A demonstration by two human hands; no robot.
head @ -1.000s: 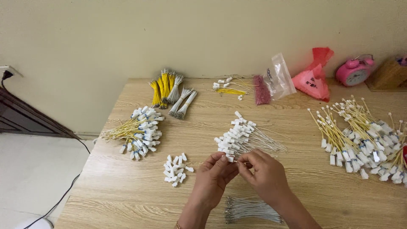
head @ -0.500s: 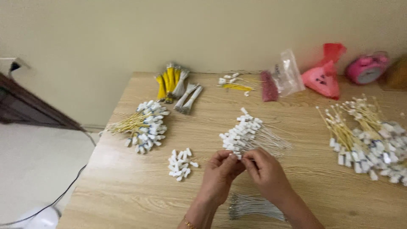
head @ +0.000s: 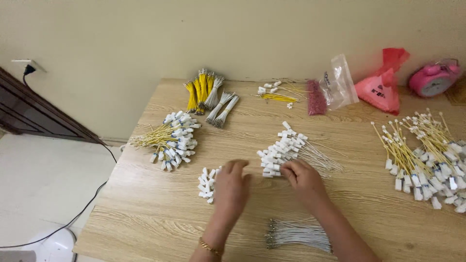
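My left hand (head: 231,189) hovers palm down over the wooden table (head: 145,218), fingers apart, right beside a small heap of loose white connectors (head: 208,183). My right hand (head: 305,178) rests with its fingertips at the near end of a pile of white connectors with grey wires (head: 290,149); whether it pinches one I cannot tell. A bundle of bare grey wires (head: 297,234) lies near the front edge, between my forearms.
Yellow-wired connector piles lie at left (head: 170,140) and far right (head: 427,155). Yellow and grey wire bundles (head: 208,97), a few loose parts (head: 276,93), a clear bag (head: 335,85), a red bag (head: 383,82) and a pink alarm clock (head: 432,77) line the back edge. A cable runs across the floor at left.
My hands were joined together working on a piece; now they have parted, the left toward the small connector heap and the right toward the grey-wire pile.
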